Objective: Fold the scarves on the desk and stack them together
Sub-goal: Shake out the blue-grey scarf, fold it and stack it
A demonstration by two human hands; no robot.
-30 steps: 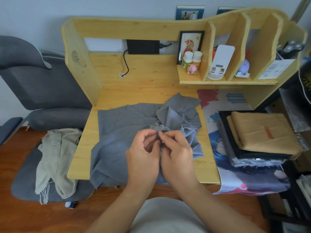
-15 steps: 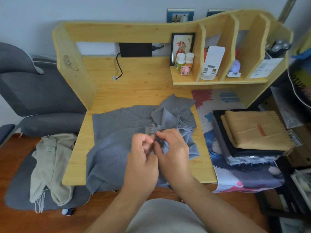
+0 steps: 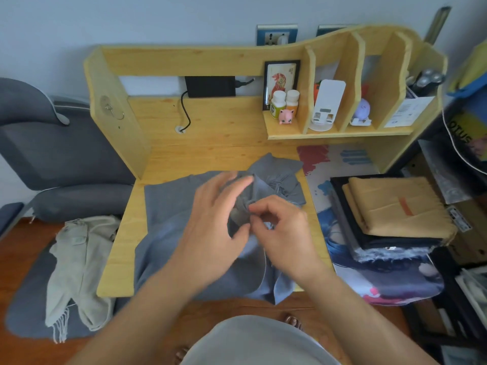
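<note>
A grey scarf point(image 3: 168, 206) lies rumpled across the wooden desk point(image 3: 210, 143), bunched and knotted near its fringed right end. My right hand point(image 3: 279, 230) pinches the grey cloth at the bunch. My left hand point(image 3: 213, 222) hovers beside it with fingers spread, its thumb touching the cloth near the same spot. A stack of folded scarves point(image 3: 390, 209), tan on top over black and grey ones, sits on the mat at the right. A beige scarf point(image 3: 76, 262) lies crumpled on a floor cushion at the left.
A printed desk mat point(image 3: 340, 164) covers the desk's right part. The shelf unit point(image 3: 337, 127) at the back holds bottles, a picture frame and small figures. A grey chair point(image 3: 52, 154) stands at the left. A dark rack point(image 3: 463, 233) with boxes stands at the right.
My left hand has let go of the bunched cloth and spread its fingers, lifting up and left. My right hand keeps its pinch. The camera has shifted a little.
</note>
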